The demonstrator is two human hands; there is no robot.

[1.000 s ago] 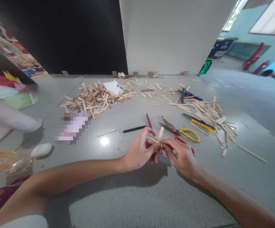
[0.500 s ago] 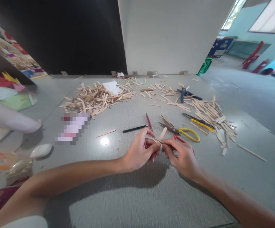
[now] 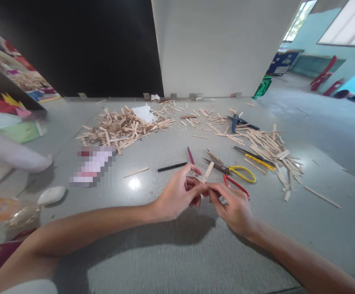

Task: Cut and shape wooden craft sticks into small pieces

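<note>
My left hand point(image 3: 177, 190) and my right hand point(image 3: 234, 204) meet fingertip to fingertip over the middle of the table. Both are closed in a pinch on a thin wooden craft stick point(image 3: 199, 178), mostly hidden by the fingers. Another craft stick point(image 3: 208, 170) shows just beyond the fingertips; whether it is held or lies on the table I cannot tell. Close by are scissors with yellow handles point(image 3: 241, 173), a red-handled tool point(image 3: 238, 188) partly behind my right hand, a black pen point(image 3: 173, 167) and a purple pencil or pen point(image 3: 190, 155).
Behind lies a big heap of craft sticks point(image 3: 122, 128) with white paper point(image 3: 144, 113) on it. More sticks point(image 3: 269, 147), a yellow cutter point(image 3: 260, 162) and dark blue clippers point(image 3: 235, 122) are at right. A white mouse point(image 3: 51, 195) sits left. A partition point(image 3: 220, 49) stands behind.
The thin stick between my hands has turned and is now less visible. My right hand has shifted slightly left, showing more of the red-handled tool. The view has moved a little.
</note>
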